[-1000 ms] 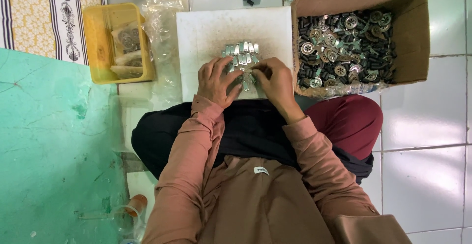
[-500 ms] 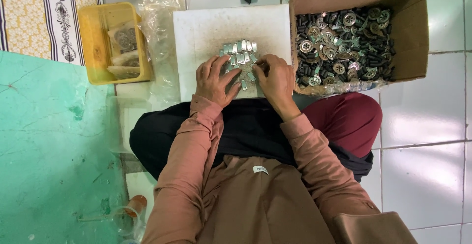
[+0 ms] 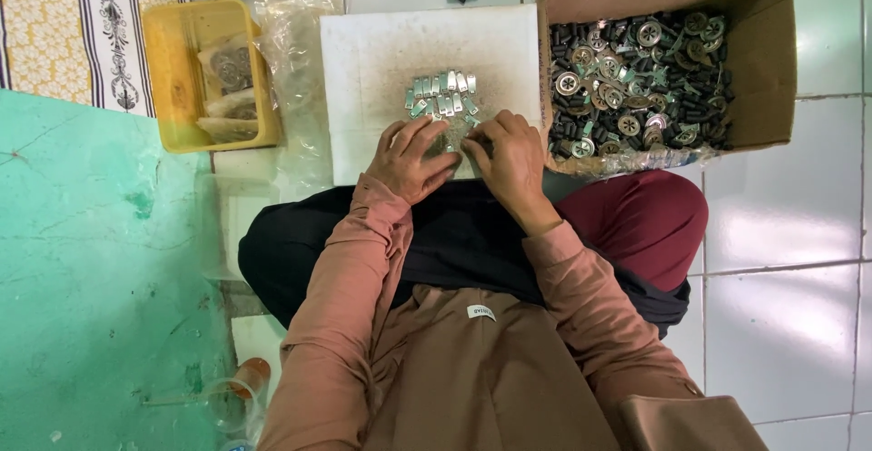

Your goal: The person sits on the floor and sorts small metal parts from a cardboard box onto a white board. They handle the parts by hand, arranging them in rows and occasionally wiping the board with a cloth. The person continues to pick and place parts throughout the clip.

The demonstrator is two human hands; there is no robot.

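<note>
Both hands (image 3: 459, 151) lower now, nearer the white board's (image 3: 381, 69) edge.

Cardboard box (image 3: 758, 69), far right — filled with round metal discs and dark cylinders. Yellow plastic tray (image 3: 182, 97), far left — bagged parts inside. Clear plastic sheeting (image 3: 295, 79) beside tray. Patterned cloth (image 3: 54, 33) at upper left. Green floor (image 3: 91, 278); white tiles (image 3: 790, 260).
</note>
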